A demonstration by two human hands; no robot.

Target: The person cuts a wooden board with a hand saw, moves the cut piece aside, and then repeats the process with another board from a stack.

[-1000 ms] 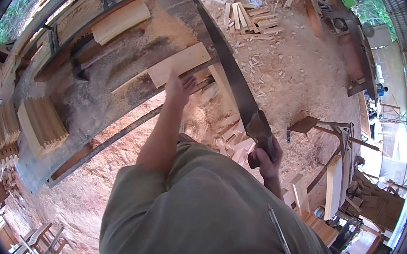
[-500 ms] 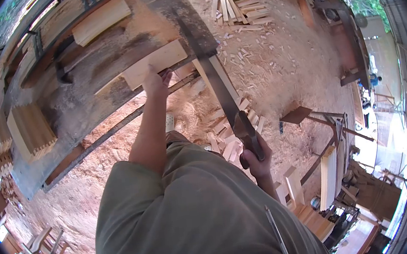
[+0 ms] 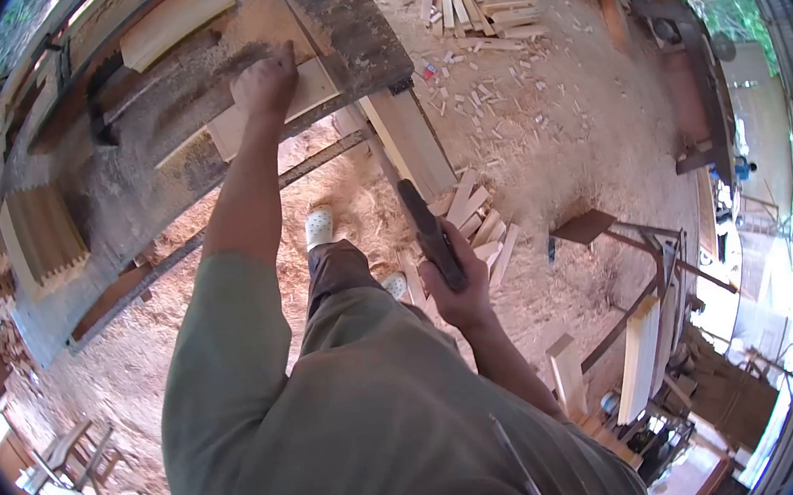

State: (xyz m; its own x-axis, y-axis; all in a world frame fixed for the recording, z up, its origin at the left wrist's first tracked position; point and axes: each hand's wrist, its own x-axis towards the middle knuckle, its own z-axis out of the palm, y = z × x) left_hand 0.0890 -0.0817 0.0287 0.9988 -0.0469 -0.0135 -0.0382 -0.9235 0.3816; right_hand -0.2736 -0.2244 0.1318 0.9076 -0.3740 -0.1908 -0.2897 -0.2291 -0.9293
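Observation:
A short pale wooden board (image 3: 315, 83) lies on the workbench near its front edge. My left hand (image 3: 265, 85) is closed and presses on it, with the fingertips partly hidden at its far side. In front of my body, my right hand (image 3: 460, 284) is wrapped round the dark handle of a handsaw (image 3: 429, 232). The saw's blade is seen nearly edge-on, pointing up toward the bench corner just right of the board. A thin strip of wood (image 3: 182, 147) sticks out to the left of the board.
Sawdust covers the workbench (image 3: 364, 51). Stacks of boards with notched ends (image 3: 41, 234) stand at its left, and another board (image 3: 177, 23) lies farther back. Offcuts (image 3: 476, 214) lie on the floor by my feet. A wood pile (image 3: 477, 8) and a metal frame (image 3: 657, 257) stand right.
My right hand has drawn the saw back and left toward my body, tilting the blade more edge-on. My left hand has shifted farther over the board, now closed on top of it.

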